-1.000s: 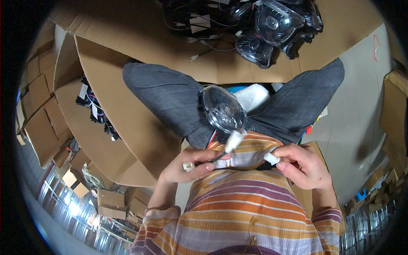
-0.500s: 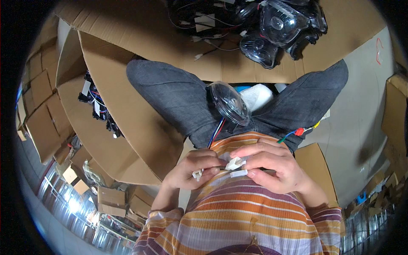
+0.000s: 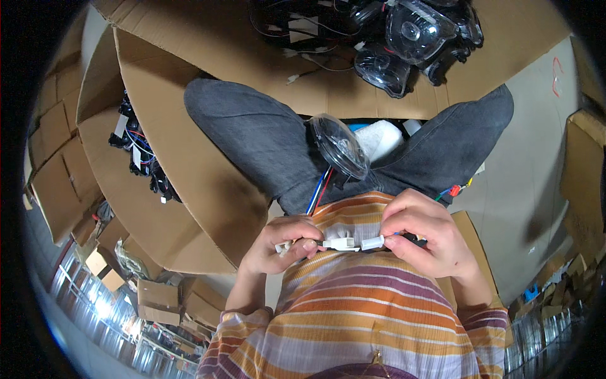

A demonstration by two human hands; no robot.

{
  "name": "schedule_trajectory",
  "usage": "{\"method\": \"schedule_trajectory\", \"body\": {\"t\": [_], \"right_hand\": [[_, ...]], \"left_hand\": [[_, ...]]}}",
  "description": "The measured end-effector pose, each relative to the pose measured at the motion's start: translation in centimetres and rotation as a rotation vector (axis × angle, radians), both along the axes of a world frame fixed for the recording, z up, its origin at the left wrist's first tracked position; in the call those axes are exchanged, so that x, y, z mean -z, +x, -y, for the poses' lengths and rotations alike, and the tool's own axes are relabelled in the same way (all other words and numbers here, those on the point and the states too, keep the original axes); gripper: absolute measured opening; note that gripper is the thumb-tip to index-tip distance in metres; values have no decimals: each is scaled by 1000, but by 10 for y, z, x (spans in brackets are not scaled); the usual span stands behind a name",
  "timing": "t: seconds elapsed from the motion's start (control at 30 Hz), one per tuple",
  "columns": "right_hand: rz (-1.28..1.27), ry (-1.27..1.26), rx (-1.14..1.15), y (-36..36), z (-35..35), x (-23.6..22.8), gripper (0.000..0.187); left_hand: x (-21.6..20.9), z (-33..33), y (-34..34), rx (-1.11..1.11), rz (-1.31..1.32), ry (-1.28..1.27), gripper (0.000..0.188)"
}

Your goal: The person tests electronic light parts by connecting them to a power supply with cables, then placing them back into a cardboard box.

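In front of my striped top, my left hand [image 3: 287, 243] pinches a white wire connector [image 3: 341, 243] by the wire at its back end. Another white connector sticks out by that hand's outer side. Facing it, my right hand [image 3: 426, 234] grips a second, smaller white connector [image 3: 372, 242] between thumb and fingers. The two connectors point at each other, nearly end to end; whether they touch I cannot tell. Between my thighs rests a round clear-lensed lamp [image 3: 341, 146], with blue, white and red wires [image 3: 320, 189] running from it toward my left hand.
Ahead, a large cardboard box [image 3: 252, 82] bears several clear-lensed lamps [image 3: 420, 31] and loose wires. Another open box [image 3: 170, 145] on the left holds black wired parts [image 3: 136, 148]. A white foam roll [image 3: 380, 140] lies between my legs. Red and yellow connectors [image 3: 457, 188] sit by my right thigh.
My hands have drawn apart a little. The two white connectors, earlier one above the other, now line up facing each other. The right hand has shifted right.
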State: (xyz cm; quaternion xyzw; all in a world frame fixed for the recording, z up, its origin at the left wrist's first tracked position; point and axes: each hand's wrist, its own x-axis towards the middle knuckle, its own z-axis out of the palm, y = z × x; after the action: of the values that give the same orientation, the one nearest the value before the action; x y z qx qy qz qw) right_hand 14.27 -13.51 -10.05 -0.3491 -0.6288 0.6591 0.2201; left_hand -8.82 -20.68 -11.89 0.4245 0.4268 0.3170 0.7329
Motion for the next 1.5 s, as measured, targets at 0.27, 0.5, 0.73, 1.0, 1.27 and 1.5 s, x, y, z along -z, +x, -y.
{"method": "schedule_trajectory", "body": {"t": [0.27,0.5,0.73,1.0,1.27,1.5], "right_hand": [[13,99,-57,-5,9,-2,9],[122,247,-13,-6,22,-3,12],[18,106,98,15,13,-2,10],[100,44,146,28,15,-1,9],[37,66,85,16,15,4,9],[39,51,73,4,16,11,9]], "left_hand": [[1,0,0,127,-3,50,6],[-2,-6,7,209,28,-48,6],[-21,-20,2,81,-55,181,7],[-100,-34,-47,-557,-44,375,18],[-99,-24,-52,-742,-52,361,18],[-97,-33,-59,-779,-72,362,18]]}}
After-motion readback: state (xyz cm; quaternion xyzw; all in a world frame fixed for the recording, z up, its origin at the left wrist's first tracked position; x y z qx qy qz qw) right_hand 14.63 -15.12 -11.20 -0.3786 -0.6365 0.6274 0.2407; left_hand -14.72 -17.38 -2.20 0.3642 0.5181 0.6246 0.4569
